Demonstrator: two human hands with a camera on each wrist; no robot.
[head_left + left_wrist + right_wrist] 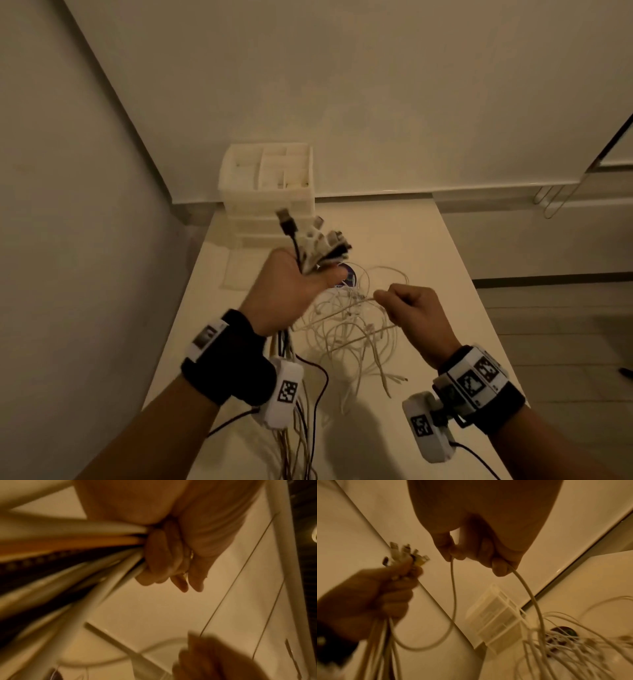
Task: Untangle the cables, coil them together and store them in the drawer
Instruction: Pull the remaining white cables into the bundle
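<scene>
At the centre of the head view, the left hand (291,291) was raised above the pale rectangular table (428,246), fingers and thumb wrapped tightly round a bunch of white, black and orange cables (310,253). Their plug ends fanned out above the fist; a black USB plug (284,217) stood highest. The cable lengths hung down past the left wrist toward the lower edge of the frame. The left wrist view confirmed the closed grip on the bunch, though it was blurred.

To the right of centre, the right hand (412,313) was curled into a fist around a single thin white cable (453,588). In the right wrist view the thumb and forefinger pinched it at one point and it left the fist again at the little finger; one run looped down and across to the bunch in the left hand (373,592), the other ran to the tangle.

A loose tangle of thin white cables (349,329) lay on the table between and below the two hands. A dark round disc (349,277) lay on the table beneath the tangle's far edge, partly hidden by the left thumb.

A white plastic drawer unit with a divided tray top (267,192) stood at the table's far left corner, against the wall, upper centre of the head view. Its drawers appeared closed.
</scene>
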